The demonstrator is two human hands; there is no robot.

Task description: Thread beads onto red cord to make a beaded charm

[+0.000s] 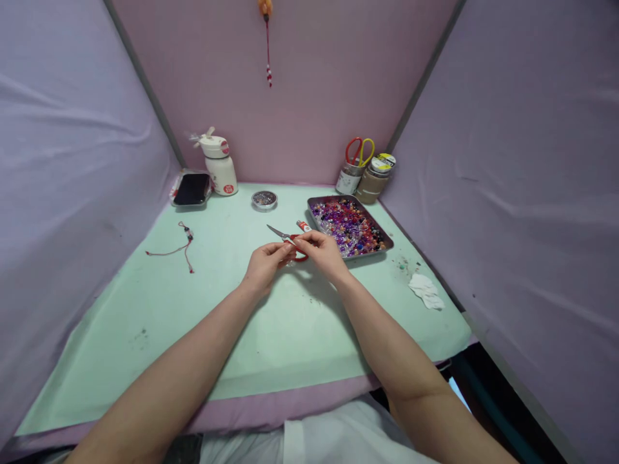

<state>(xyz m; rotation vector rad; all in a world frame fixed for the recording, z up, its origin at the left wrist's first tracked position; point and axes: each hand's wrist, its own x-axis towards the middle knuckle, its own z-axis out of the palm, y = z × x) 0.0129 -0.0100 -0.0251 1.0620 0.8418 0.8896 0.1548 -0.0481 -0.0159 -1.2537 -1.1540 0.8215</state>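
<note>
My left hand [265, 263] and my right hand [323, 251] meet over the middle of the green table [232, 335], fingers pinched together around something small I cannot make out. Red-handled scissors [285, 237] lie on the table just behind my fingertips, blades pointing left. A small red-and-white tube [304, 226] lies beside them. A metal tray [387, 248] full of purple, red and clear beads sits just right of my right hand.
A red cord with beads [184, 245] lies at the left. At the back stand a phone in a tray [192, 189], a white bottle [220, 167], a small round tin [264, 200] and jars with scissors [360, 169]. Crumpled tissue [425, 290] lies right.
</note>
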